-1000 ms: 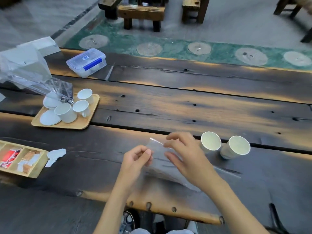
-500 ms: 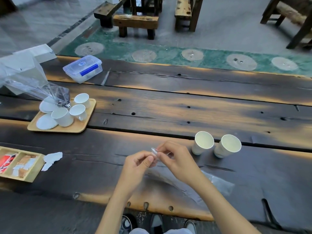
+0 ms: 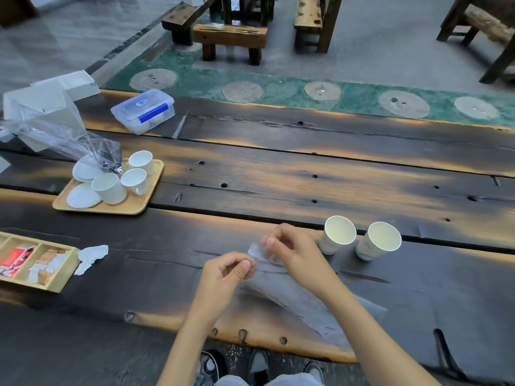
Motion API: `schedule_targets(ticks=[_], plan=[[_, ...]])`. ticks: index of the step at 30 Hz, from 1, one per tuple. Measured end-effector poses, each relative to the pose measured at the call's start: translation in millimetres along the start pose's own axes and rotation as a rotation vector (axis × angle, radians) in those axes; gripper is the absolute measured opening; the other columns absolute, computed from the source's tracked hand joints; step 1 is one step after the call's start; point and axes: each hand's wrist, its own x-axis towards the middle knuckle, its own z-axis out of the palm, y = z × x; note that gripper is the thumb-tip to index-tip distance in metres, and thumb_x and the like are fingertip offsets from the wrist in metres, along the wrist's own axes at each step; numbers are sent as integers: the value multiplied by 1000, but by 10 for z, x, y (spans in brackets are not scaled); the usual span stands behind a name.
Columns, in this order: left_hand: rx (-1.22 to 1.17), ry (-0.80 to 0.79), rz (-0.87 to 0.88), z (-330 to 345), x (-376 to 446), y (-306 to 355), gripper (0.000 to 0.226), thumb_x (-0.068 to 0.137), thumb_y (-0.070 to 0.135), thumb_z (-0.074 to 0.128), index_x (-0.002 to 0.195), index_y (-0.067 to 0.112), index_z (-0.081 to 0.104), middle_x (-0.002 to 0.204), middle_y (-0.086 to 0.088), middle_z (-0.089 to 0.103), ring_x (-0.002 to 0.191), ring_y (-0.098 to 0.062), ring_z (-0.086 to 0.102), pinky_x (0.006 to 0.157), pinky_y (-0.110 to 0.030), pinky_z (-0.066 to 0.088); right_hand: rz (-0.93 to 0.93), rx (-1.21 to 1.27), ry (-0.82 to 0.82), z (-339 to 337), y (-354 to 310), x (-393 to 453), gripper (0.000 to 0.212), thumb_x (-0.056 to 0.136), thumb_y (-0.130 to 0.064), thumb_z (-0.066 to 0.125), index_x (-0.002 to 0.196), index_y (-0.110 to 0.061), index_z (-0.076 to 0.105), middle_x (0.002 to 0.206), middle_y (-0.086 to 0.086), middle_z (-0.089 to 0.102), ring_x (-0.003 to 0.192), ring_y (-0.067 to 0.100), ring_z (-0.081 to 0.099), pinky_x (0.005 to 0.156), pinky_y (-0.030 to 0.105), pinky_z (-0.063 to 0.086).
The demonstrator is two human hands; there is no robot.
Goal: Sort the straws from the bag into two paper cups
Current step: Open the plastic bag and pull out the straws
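Observation:
A long clear plastic bag (image 3: 303,299) lies on the dark wooden table (image 3: 278,179), running from my hands toward the near right edge. My left hand (image 3: 225,277) pinches the bag's top end between thumb and forefinger. My right hand (image 3: 292,252) pinches the same end just beside it, fingertips almost touching the left ones. The straws inside are too faint to make out. Two white paper cups (image 3: 336,234) (image 3: 378,245) stand side by side just right of my right hand, both with nothing visible inside.
A wooden tray (image 3: 131,208) with white cups and saucers sits at the left, a crinkled clear bag (image 3: 64,143) over it. A compartment box (image 3: 36,263) with sachets and a white scrap (image 3: 90,257) lie near left. A lidded plastic container (image 3: 143,111) stands farther back.
My hands have drawn together at the bag's top end and shifted slightly toward the cups. The view has moved; the cups now sit closer to my right hand.

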Motion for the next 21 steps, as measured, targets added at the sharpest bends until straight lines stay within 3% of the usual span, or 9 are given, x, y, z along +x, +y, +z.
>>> schedule_targets(ticks=[2,5,7,10,13,16,21], plan=[[-18,8,-19,-29,-18,15,12,92,6,64,99,6,75,89,-6,77,81,-10,72,74,-20,54,-2,-7,-11,-42,-31,13,15,96,-13,58,81,-11,56,96,21,70,79,27,63,74,40,51],[-36,-27,-22,-5,21,124,29,89,8,71,117,13,68,97,-7,74,85,-10,71,73,-19,55,-45,-134,-106,-40,-39,24,13,96,-15,58,83,-18,58,83,-4,66,72,6,54,69,27,45],[-15,-48,1,69,100,226,25,88,4,72,112,8,68,90,-9,73,79,-6,69,70,-17,54,-58,-171,-129,-5,-49,36,13,95,-16,59,83,-20,59,77,-12,59,68,4,50,66,21,41],[9,-1,54,167,218,319,9,90,0,67,95,-7,66,74,-8,67,62,-8,61,61,-19,50,-8,-132,-74,-77,-65,38,14,94,-22,61,84,-12,60,77,6,66,69,22,57,68,33,47],[-45,83,48,140,291,311,13,93,1,63,94,-12,63,72,-12,62,57,-11,58,58,-22,49,100,-147,-47,-447,43,-7,20,93,-31,63,88,-12,64,78,-1,70,70,6,63,65,20,47],[-120,149,-5,90,334,262,14,96,2,59,98,-11,61,73,-13,62,58,-15,58,57,-26,50,291,-262,14,-996,346,-189,21,93,-38,62,92,-17,67,87,-7,72,76,4,63,68,16,46],[-256,235,-90,121,390,193,10,99,6,55,95,-1,61,70,-5,62,59,-15,56,62,-28,49,413,378,168,-1177,845,-497,32,84,-21,77,102,3,66,97,23,74,85,27,73,79,27,57]])
